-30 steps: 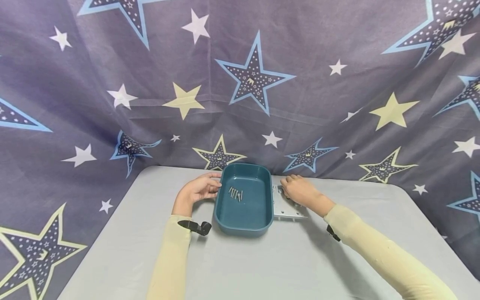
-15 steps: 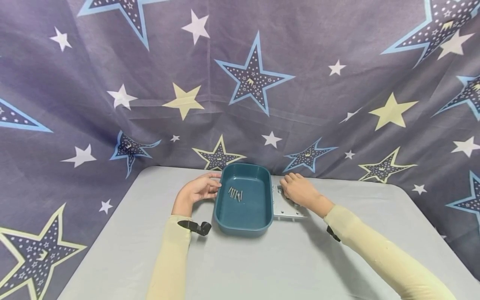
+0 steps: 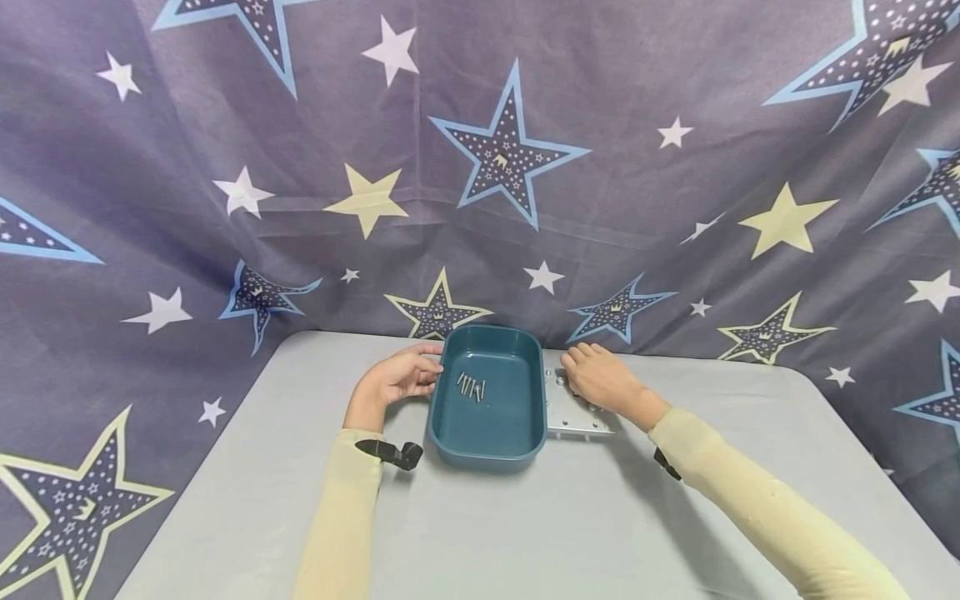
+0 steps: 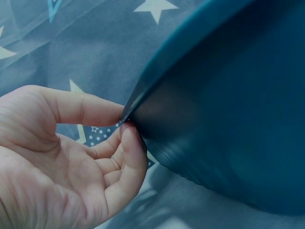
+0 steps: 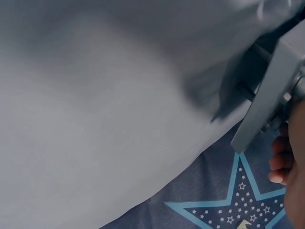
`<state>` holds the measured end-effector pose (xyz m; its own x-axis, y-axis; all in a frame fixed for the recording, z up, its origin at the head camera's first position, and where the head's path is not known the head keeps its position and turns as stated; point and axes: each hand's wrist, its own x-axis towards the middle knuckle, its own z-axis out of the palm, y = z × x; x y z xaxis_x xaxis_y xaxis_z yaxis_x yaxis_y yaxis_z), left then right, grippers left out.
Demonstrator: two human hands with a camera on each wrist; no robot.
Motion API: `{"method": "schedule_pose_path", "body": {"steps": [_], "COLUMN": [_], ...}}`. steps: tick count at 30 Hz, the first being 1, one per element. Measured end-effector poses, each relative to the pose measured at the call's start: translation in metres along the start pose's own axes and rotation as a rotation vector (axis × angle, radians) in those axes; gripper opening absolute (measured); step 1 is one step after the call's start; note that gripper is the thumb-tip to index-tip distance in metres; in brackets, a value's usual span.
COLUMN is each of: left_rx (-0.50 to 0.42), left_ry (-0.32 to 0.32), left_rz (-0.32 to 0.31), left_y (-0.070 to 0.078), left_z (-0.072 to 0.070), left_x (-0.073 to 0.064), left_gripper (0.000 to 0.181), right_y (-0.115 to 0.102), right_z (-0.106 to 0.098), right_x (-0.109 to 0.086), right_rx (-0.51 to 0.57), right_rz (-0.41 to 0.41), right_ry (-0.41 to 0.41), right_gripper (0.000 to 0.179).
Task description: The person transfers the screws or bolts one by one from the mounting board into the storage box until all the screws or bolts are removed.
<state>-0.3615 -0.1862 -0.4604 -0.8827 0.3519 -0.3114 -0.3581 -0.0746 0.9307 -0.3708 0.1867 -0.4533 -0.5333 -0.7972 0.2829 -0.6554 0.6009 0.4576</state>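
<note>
A deep teal tray [image 3: 487, 460] stands on the table, with several small metal screws [image 3: 472, 387] lying in its left half. My left hand [image 3: 397, 377] is at the tray's left side; in the left wrist view, thumb and fingertip pinch its rim [image 4: 155, 71]. Against the tray's right side is a silver metal plate [image 3: 577, 423] with several bolts through it. Over the plate's far part is my right hand [image 3: 606, 383], fingers curled down at the bolts. In the right wrist view bolt shanks stick out under the plate [image 5: 267, 90]; whatever the fingertips grasp is hidden.
The pale table [image 3: 480, 533] carries the tray and plate near its far edge. Directly behind that edge hangs a dark star-patterned curtain [image 3: 645, 217]. Each wrist wears a black camera mount, the left one [image 3: 392, 453] close to the tray.
Both hands, the tray and the screws keep their places. The right hand's knuckles shift very slightly over the plate.
</note>
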Motion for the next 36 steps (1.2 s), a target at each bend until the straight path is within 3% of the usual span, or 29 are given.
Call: {"method": "schedule_pose_path", "body": {"steps": [18,36], "left_rx": [0.005,0.002], "left_ry": [-0.009,-0.013], "left_rz": [-0.002,-0.002], "left_y": [0.0016,0.0008], "left_z": [0.0005,0.0009], "left_x": [-0.0017,-0.002], "left_gripper": [0.058,0.058], "right_y": [0.0064,0.0034], "right_z": [0.0012,-0.0069], "right_x": [-0.0008,0.0052], "right_rx": [0.062,0.116], "right_rz": [0.001,0.023], "right_ry": [-0.006,-0.09], "right_gripper": [0.016,0.017]}}
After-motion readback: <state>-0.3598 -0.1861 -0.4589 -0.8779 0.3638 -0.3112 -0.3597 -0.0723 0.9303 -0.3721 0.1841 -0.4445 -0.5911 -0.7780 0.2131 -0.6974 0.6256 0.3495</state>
